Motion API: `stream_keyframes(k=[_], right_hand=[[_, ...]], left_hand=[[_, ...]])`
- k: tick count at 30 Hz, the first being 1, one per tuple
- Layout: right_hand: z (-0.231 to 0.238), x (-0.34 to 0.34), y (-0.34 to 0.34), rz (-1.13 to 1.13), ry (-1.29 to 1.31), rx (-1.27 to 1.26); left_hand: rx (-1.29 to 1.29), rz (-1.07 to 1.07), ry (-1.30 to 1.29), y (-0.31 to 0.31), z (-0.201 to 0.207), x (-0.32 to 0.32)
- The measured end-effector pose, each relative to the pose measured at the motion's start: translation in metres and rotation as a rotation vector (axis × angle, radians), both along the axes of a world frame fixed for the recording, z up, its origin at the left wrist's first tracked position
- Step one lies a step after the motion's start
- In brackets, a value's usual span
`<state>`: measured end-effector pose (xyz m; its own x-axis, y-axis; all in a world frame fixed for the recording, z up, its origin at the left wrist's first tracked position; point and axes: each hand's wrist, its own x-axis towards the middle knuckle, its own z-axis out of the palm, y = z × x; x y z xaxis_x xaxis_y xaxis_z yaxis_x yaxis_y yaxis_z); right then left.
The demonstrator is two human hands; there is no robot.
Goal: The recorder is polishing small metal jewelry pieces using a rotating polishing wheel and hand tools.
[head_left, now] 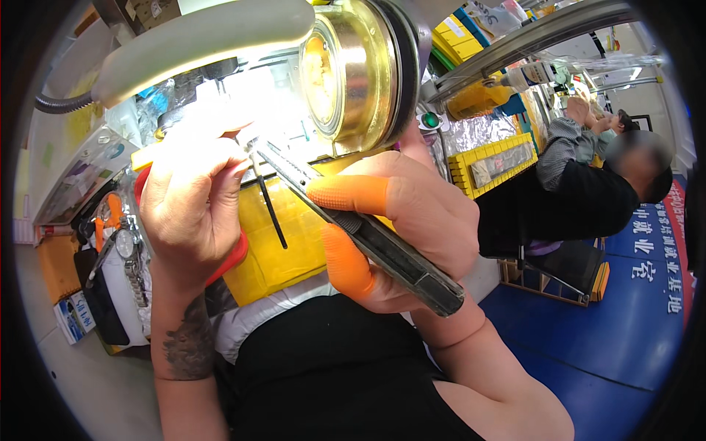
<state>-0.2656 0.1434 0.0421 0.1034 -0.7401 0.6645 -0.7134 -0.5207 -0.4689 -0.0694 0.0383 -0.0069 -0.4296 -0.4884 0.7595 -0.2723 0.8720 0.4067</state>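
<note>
My right hand (401, 220), with orange rubber cots on the thumb and a finger, is closed round a black utility knife (393, 253). The knife slants up and left, its front end close to my left fingertips. My left hand (195, 191) is pinched under the bright light. From its fingertips a thin black stick (271, 206) with a silvery upper end slopes down over a yellow mat (276, 264). Glare washes out the fingertips, so the exact contact of blade and stick is hidden. Partly behind my left hand is a red curved handle (233, 259).
A pale lamp arm (206, 48) and a large shiny metal cylinder (368, 81) crowd the space above my hands. Wristwatches (129, 253) lie at the left. Right of the bench are a yellow bin (489, 163) and a seated person (588, 195).
</note>
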Motion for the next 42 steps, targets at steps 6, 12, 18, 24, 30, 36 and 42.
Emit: stream_keyframes(k=[6, 12, 18, 24, 30, 36, 42], right_hand=[[0.002, 0.001, 0.0, -0.036, -0.023, -0.01], [-0.002, -0.013, 0.021, 0.088, -0.349, 0.075], [-0.053, -0.053, 0.06, 0.043, -0.918, 0.406], [-0.082, -0.081, 0.073, -0.31, -1.079, 0.776], [-0.01, -0.068, 0.051, -0.397, -0.143, 0.457], [-0.005, -0.02, -0.029, -0.123, 0.13, -0.319], [-0.009, -0.018, -0.04, -0.03, 0.159, -0.349]], left_hand=[[0.004, 0.018, -0.045, 0.001, 0.001, 0.001], [0.084, 0.013, -0.05, 0.006, 0.0, 0.008], [0.005, -0.017, 0.018, 0.005, 0.002, 0.002], [0.066, -0.106, 0.076, 0.008, 0.001, 0.003], [0.522, -0.122, 0.245, 0.026, 0.0, -0.002], [0.741, -0.165, 0.312, 0.039, 0.017, -0.006], [0.702, -0.161, 0.236, 0.037, 0.019, -0.005]])
